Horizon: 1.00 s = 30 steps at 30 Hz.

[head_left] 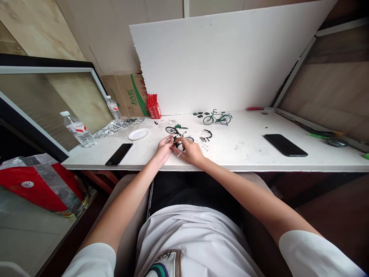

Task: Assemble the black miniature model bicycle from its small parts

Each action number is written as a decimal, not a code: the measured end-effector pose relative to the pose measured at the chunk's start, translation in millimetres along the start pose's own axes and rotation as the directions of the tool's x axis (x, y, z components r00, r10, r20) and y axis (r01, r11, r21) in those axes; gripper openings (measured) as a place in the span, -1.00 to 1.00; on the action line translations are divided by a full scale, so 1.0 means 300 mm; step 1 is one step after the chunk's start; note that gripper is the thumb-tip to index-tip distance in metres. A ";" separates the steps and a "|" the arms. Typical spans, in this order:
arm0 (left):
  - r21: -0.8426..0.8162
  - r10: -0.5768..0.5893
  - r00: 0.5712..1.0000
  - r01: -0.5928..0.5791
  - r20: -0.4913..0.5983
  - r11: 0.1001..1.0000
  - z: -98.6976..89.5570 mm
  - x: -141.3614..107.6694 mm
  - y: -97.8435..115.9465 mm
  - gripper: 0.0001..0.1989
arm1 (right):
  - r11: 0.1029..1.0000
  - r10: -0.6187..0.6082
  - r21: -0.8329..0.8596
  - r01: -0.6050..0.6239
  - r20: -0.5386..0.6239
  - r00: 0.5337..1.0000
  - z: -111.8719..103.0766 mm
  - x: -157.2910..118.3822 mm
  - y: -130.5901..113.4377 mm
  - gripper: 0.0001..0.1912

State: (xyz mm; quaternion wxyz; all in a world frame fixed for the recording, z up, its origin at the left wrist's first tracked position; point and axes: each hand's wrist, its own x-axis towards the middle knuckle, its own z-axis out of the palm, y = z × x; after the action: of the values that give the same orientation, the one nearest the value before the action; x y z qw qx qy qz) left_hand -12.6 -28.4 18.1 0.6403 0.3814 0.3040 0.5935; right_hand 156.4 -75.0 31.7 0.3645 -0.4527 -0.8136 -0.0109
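Observation:
Near the table's front edge my left hand [164, 149] and my right hand [190, 151] meet, both with closed fingers, around a small black model bicycle part [176, 144]. My fingers cover much of it. A thin pale rod [181, 152] sticks out below my right fingers; its kind is unclear. Just beyond my fingertips are a black spoked wheel [172, 130] and a second wheel [189, 138], partly hidden; whether they join the held part I cannot tell. A green part [181, 126] lies behind them. Curved black parts [206, 135] lie right of my right hand.
A green model bicycle [217, 117] stands at the back. A white plate [138, 134], a phone [119, 154] and a water bottle [78, 129] are on the left. Another phone [285, 145] lies right. A white board [219, 61] leans behind the white table [239, 154].

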 end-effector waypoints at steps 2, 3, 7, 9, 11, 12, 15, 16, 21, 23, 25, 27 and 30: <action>0.006 -0.007 1.000 0.007 0.014 1.000 -0.001 0.000 0.000 -0.52 | 1.000 0.014 0.008 -0.014 -0.006 1.000 0.000 0.001 0.000 -0.58; 0.005 -0.011 1.000 0.011 0.018 1.000 -0.001 0.000 0.000 -0.51 | 1.000 0.027 0.008 -0.027 -0.008 1.000 0.000 0.001 0.000 -0.56; -0.007 -0.018 1.000 0.019 0.016 1.000 0.003 -0.003 0.005 -0.51 | 0.996 0.083 0.030 -0.083 -0.016 0.996 -0.001 0.003 0.003 -0.56; -0.007 -0.021 1.000 0.021 0.018 1.000 0.004 -0.004 0.008 -0.51 | 0.994 0.099 0.052 -0.098 -0.013 0.995 0.001 0.003 0.007 -0.56; -0.006 -0.021 0.999 0.021 0.027 1.000 0.002 -0.005 0.011 -0.50 | 0.992 0.109 0.064 -0.108 -0.015 0.994 0.004 0.002 0.013 -0.56; -0.005 -0.019 0.999 0.019 0.033 1.000 0.001 -0.006 0.011 -0.49 | 0.991 0.115 0.066 -0.113 -0.019 0.993 0.006 0.001 0.016 -0.57; 0.005 -0.012 0.999 0.012 0.048 1.000 -0.003 -0.009 0.012 -0.43 | 0.988 0.134 0.078 -0.132 -0.029 0.991 0.008 0.000 0.021 -0.55; 0.011 -0.010 0.999 0.009 0.052 1.000 -0.003 -0.011 0.013 -0.42 | 0.987 0.138 0.084 -0.135 -0.029 0.990 0.007 -0.001 0.021 -0.54; 0.025 -0.017 0.996 0.015 0.085 1.000 -0.002 -0.019 0.017 -0.40 | 0.986 0.147 0.087 -0.145 -0.012 0.989 -0.004 -0.001 0.011 -0.55; 0.039 -0.028 0.995 0.024 0.101 0.999 0.001 -0.022 0.020 -0.41 | 0.986 0.145 0.086 -0.144 -0.010 0.989 -0.005 0.000 0.010 -0.52; 0.049 -0.035 0.993 0.029 0.116 0.998 0.003 -0.024 0.023 -0.42 | 0.986 0.139 0.092 -0.137 -0.016 0.990 -0.004 0.000 0.011 -0.45; 0.054 -0.036 0.991 0.029 0.127 0.998 0.005 -0.026 0.024 -0.44 | 0.987 0.132 0.098 -0.129 -0.027 0.991 -0.001 -0.001 0.013 -0.39; 0.053 -0.039 0.991 0.032 0.130 0.998 0.006 -0.027 0.026 -0.45 | 0.987 0.129 0.101 -0.125 -0.042 0.991 0.002 -0.002 0.015 -0.32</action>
State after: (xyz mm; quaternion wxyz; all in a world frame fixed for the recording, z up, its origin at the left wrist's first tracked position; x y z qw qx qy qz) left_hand -16.0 -36.8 25.1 0.6592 0.4301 0.2832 0.5479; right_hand 159.6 -72.4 29.4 0.4057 -0.4849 -0.7737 0.0414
